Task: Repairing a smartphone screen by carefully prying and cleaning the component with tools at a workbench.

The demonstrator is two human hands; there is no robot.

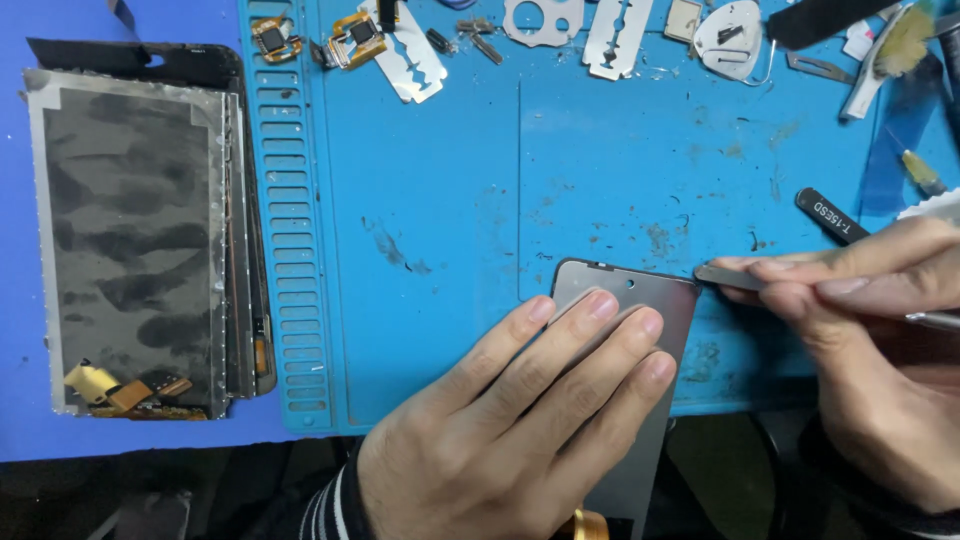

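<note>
A: Low on the blue mat (pixel 430 200), about 6 o'clock, I've got the left hand (pixel 510 420) flat on the grey phone panel (pixel 660 300). Fingers together, spread over it, gripping nothing. Looks like plain pinning so the panel can't slide.

B: And the right?

A: Right hand (pixel 860 340) comes in from 3 o'clock, pinched narrow around a thin metal blade tool (pixel 730 277). Its tip sits at the panel's top right corner, touching or just beside the edge; I can't tell if it's under it. My guess is the low angle is for working along the rim.

B: Panel position?

A: Top half on the mat, bottom end hanging off the near edge toward me, with an orange flex tail (pixel 590 525) showing at the bottom.

B: Anything else close?

A: Black tweezers (pixel 830 215) just above the right hand, at 2 o'clock, lying free. Razor blades (pixel 415 60) and small camera modules (pixel 355 38) lined up along 12 o'clock, probably parked out of the way. At 9 o'clock, off the mat, a stack of backlight sheets (pixel 130 240) in a metal frame, well apart from both hands.
</note>
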